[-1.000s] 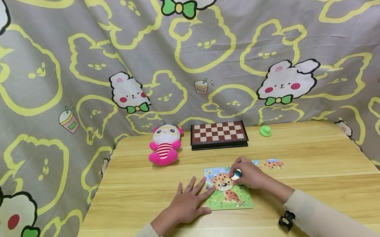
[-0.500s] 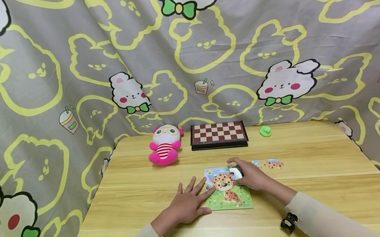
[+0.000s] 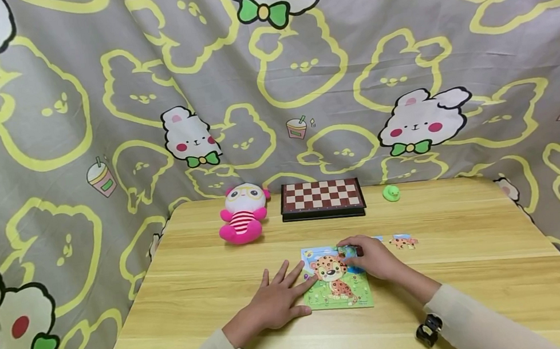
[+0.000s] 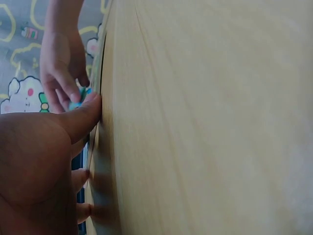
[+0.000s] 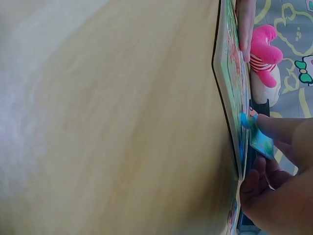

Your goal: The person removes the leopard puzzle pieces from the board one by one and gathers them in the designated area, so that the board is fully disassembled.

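A jigsaw puzzle with a spotted cub on green grass lies flat on the wooden table. My left hand spreads its fingers over the puzzle's left edge and rests there. Above the upper right part of the puzzle, my right hand pinches a blue and green puzzle piece between thumb and fingers. In the right wrist view that piece is tilted, its lower corner near the puzzle's surface. My fingers hide part of it in the head view. Beyond the right hand lie loose spotted puzzle pieces, partly covered by that hand.
At the back of the table sit a pink and white plush toy, a folding chessboard and a small green duck. A grey curtain with rabbit prints hangs behind and at the sides.
My right hand has turned the puzzle piece, which showed a pale shiny face half a second ago and shows blue and green now. The left hand has stayed in place.
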A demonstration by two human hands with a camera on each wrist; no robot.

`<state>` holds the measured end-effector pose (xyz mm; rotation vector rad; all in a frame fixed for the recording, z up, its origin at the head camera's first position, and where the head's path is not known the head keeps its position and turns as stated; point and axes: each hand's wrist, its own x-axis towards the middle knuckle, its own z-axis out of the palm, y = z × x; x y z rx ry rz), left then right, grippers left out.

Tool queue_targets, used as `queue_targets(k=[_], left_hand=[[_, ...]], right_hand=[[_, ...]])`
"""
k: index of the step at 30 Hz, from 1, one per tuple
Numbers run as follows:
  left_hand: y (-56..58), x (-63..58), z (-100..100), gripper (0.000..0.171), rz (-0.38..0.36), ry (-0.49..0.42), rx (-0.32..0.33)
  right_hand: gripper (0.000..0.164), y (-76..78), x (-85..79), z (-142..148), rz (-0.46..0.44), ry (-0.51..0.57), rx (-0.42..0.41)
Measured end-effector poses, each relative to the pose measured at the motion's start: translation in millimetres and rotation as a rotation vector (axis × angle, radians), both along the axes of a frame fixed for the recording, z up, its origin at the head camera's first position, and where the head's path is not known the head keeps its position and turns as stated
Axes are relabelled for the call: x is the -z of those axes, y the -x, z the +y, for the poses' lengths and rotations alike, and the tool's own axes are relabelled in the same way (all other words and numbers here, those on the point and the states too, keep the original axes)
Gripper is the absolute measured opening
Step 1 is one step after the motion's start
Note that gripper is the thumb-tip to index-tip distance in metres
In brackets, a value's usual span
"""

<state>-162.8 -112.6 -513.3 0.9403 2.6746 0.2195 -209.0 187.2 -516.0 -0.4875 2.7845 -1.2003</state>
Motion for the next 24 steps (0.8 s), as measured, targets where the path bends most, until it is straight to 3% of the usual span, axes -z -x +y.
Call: queue_targets(k=[10,24], left_hand=[[1.0,3.0,-0.1,0.069,-0.002,0.004,-0.001],[1.4,2.2,-0.1,0.069,-0.007,0.008,-0.003]], right_hand=[[0.028,0.1,1.6,-1.3,-0.022,0.076,0.027],[0.027,2.6,-1.5,1.4,-0.140,0.192,0.037]])
